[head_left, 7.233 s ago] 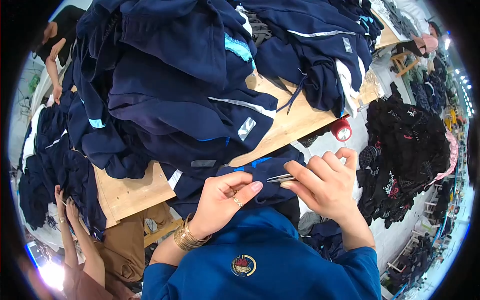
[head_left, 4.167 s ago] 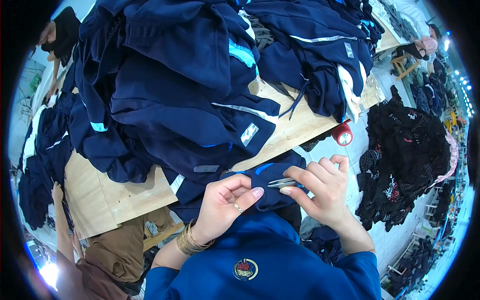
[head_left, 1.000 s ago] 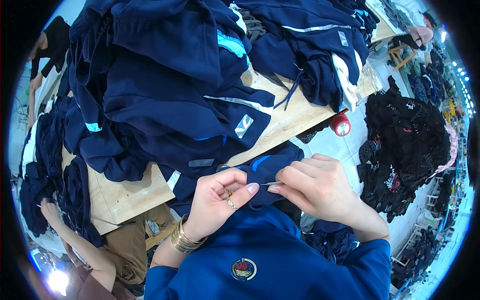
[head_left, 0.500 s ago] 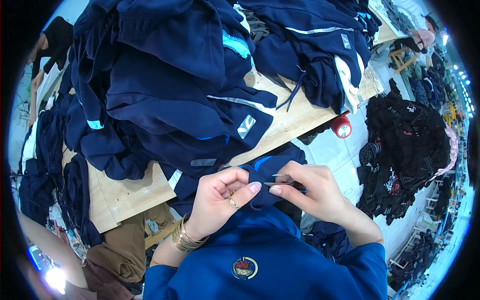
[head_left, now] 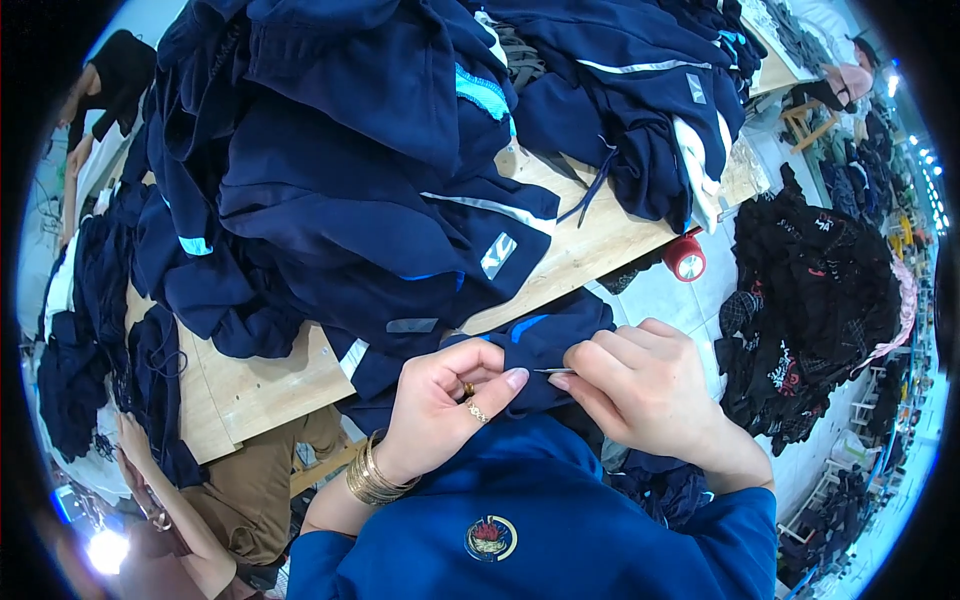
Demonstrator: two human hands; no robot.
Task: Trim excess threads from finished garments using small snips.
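Left hand (head_left: 447, 400) pinching a fold of navy garment (head_left: 545, 345) at the wooden table (head_left: 590, 250) edge, right hand (head_left: 640, 385) closed on small metal snips (head_left: 556, 371), tip touching the fabric, navy clothes pile (head_left: 370, 170) behind

Wooden table (head_left: 255, 385) (piled navy garments (head_left: 350, 190))

Blue shirt (head_left: 540, 520), gold bangles (head_left: 372, 478), ring (head_left: 478, 412)

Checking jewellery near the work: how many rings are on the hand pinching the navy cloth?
2 rings, both on the left hand: a gold ring with a small stone, and another gold band on the next finger. Folded fingers may hide more.
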